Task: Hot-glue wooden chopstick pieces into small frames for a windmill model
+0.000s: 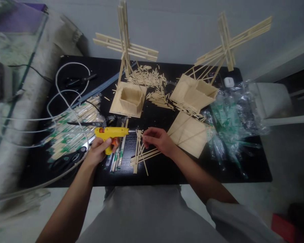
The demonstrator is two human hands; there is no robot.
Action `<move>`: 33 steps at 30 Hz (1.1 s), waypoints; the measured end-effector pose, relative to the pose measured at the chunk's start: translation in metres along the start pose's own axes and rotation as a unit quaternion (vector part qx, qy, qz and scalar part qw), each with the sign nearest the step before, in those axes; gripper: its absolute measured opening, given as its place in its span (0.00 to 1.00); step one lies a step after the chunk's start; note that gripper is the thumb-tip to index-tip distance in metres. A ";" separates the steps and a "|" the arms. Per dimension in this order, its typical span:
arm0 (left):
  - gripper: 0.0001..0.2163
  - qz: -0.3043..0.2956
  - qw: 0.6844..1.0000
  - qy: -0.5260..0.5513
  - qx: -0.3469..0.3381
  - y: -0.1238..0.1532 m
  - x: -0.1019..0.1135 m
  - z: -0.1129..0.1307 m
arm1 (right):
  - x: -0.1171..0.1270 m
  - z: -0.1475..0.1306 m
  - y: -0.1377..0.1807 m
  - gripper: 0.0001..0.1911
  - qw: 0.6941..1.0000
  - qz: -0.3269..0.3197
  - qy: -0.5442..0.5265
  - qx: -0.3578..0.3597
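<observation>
My left hand (99, 151) is wrapped round the grip of a yellow hot glue gun (111, 132), its nozzle pointing right toward a small cluster of wooden sticks (138, 151) lying on the black table (167, 168). My right hand (158, 140) rests on those sticks with fingers curled, pinching a thin stick near the gun's tip. What exactly lies between the fingertips is hard to make out.
Two stick windmill models (128, 57) (225, 47) stand at the back on wooden bases, with loose stick offcuts (154, 84) between them. A flat wooden panel (190, 133) lies right of my hand. Wrapped chopstick packs (73, 128), scissors (68, 160), white cable (66, 98) at left; plastic wrappers (230, 121) at right.
</observation>
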State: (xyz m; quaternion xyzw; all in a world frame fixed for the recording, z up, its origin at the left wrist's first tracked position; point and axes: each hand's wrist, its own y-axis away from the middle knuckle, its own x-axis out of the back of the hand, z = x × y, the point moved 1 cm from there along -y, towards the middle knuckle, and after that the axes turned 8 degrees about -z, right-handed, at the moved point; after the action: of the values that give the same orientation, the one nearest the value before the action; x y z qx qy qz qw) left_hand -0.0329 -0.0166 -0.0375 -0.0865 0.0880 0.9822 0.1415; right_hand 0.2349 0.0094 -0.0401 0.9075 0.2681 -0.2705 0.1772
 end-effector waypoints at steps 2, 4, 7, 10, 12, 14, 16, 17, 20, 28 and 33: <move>0.24 -0.003 1.000 -0.004 0.003 0.001 0.001 -0.001 | 0.000 -0.001 0.000 0.19 1.000 -0.005 0.004 0.003; 0.24 -0.004 1.000 -0.009 0.006 0.001 0.003 -0.002 | 0.000 -0.001 0.000 0.19 1.000 -0.007 0.007 0.006; 0.24 -0.006 1.000 -0.018 0.014 0.002 0.004 -0.004 | 0.001 0.000 0.000 0.19 1.000 -0.008 0.012 0.007; 0.24 -0.010 0.999 -0.028 0.022 0.003 0.006 -0.006 | 0.003 0.001 0.000 0.19 1.000 -0.007 0.016 0.006; 0.24 -0.012 0.999 -0.034 0.025 0.003 0.007 -0.008 | 0.003 0.001 0.000 0.19 1.000 -0.007 0.016 0.006; 0.23 -0.010 0.999 -0.038 0.025 0.004 0.009 -0.010 | 0.003 0.001 0.000 0.18 1.000 -0.005 0.016 0.006; 0.23 -0.007 0.999 -0.042 0.025 0.004 0.010 -0.011 | 0.002 0.000 0.000 0.18 1.000 -0.004 0.015 0.006; 0.23 -0.007 0.999 -0.044 0.027 0.004 0.010 -0.011 | 0.002 0.000 0.000 0.18 1.000 -0.004 0.014 0.007; 0.22 -0.011 0.998 -0.046 0.029 0.004 0.010 -0.010 | 0.002 -0.001 0.000 0.18 1.000 -0.002 0.012 0.007; 0.24 -0.024 0.998 -0.049 0.027 0.002 0.009 -0.008 | 0.001 -0.003 0.000 0.17 1.000 -0.006 0.011 0.010; 0.24 -0.025 0.998 -0.048 0.026 0.001 0.005 -0.005 | 0.001 -0.004 0.000 0.17 1.000 -0.004 0.012 0.008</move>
State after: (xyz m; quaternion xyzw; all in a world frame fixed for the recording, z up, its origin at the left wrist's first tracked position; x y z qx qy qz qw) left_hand -0.0374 -0.0167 -0.0438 -0.0376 0.1049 0.9787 0.1722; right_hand 0.2367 0.0114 -0.0375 0.9108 0.2721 -0.2624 0.1658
